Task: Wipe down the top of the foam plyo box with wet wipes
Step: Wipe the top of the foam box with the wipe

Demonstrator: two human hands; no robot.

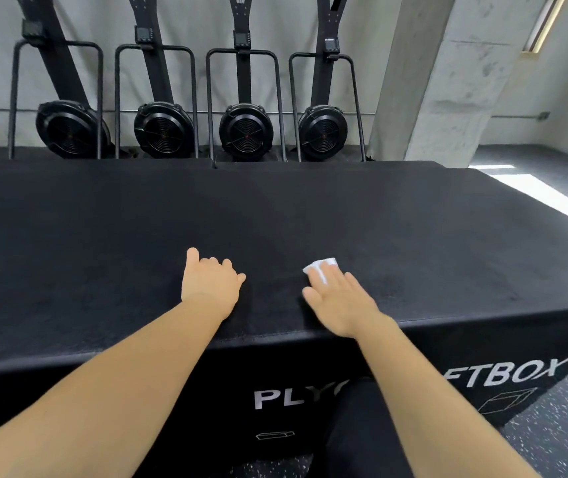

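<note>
room: gym corner, pale wall, concrete pillar (431, 81) at right, speckled rubber floor (551, 426)
machines: four black fan units (246, 131) in a row behind the box, well apart from the hands
plyo box (310, 215): black matte top, long axis runs left-right across the view; lettering on the front face
left hand (208, 282): rests on the top near the front edge, fingers loosely bent, holds nothing
right hand (339, 301): grip flat, fingers straight, pressing the wipe down, no pinch
wet wipe (322, 265): white, folded, under the right fingertips, on the top right of centre
key relation: most of the top lies ahead and left of the wipe. The right hand is on it, so the likely next strokes run along the long axis.
</note>
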